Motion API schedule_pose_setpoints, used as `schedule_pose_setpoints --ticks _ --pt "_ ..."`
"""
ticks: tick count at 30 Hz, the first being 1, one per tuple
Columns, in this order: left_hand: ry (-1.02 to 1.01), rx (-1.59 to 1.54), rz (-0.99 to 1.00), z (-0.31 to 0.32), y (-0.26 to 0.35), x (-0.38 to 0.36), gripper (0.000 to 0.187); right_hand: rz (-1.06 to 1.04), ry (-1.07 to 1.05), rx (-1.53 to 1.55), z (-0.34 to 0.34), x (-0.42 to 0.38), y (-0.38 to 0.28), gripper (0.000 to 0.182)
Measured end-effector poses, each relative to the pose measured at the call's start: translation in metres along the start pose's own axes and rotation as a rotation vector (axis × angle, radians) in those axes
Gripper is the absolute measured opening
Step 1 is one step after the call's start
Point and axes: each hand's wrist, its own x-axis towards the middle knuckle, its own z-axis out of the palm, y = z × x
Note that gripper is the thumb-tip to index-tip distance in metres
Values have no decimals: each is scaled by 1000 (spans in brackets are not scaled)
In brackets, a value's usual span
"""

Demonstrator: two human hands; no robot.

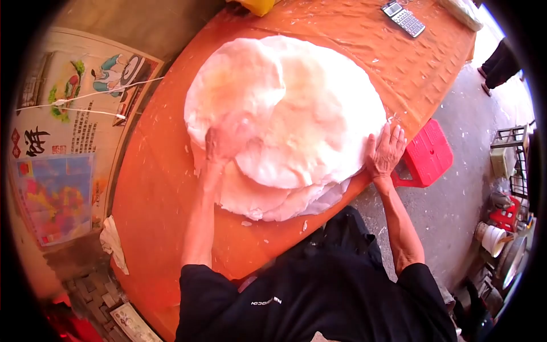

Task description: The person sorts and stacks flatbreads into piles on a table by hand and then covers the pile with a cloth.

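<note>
Large round pale flatbreads (pixel 325 108) with faint browned patches lie stacked on the orange-covered table (pixel 154 216). The upper ones overlap, and a lower layer (pixel 250 191) shows along the near side. My left hand (pixel 219 145) is at the stack's left edge, its fingers smeared by motion over the bread. At the right edge, my right hand (pixel 387 151) rests against the flatbread's rim with its fingers stretched out and spread.
A calculator (pixel 403 20) lies on the table's far right. Beyond the right edge stands a red plastic stool (pixel 430 154). A cloth (pixel 114 242) hangs at the left edge beside a wall poster (pixel 108 137). Another person's legs (pixel 500 65) show at far right.
</note>
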Motion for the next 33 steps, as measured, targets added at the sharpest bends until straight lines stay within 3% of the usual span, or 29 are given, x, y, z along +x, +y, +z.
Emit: schedule_pose_setpoints --ticks 2,4,5,8,11,33 --pt "98 27 0 1 -18 27 47 -7 19 14 1 3 2 62" --pt "352 122 124 22 -37 52 56 0 28 20 2 3 2 62" --pt "352 97 154 37 -47 60 56 6 22 21 -1 3 1 62" --pt "229 338 2 90 -57 62 65 13 19 54 -5 5 0 61" --pt "287 363 -19 111 -64 63 66 36 6 53 -5 6 -2 58" --pt "299 340 -25 112 -60 60 63 35 -26 111 -7 5 0 56"
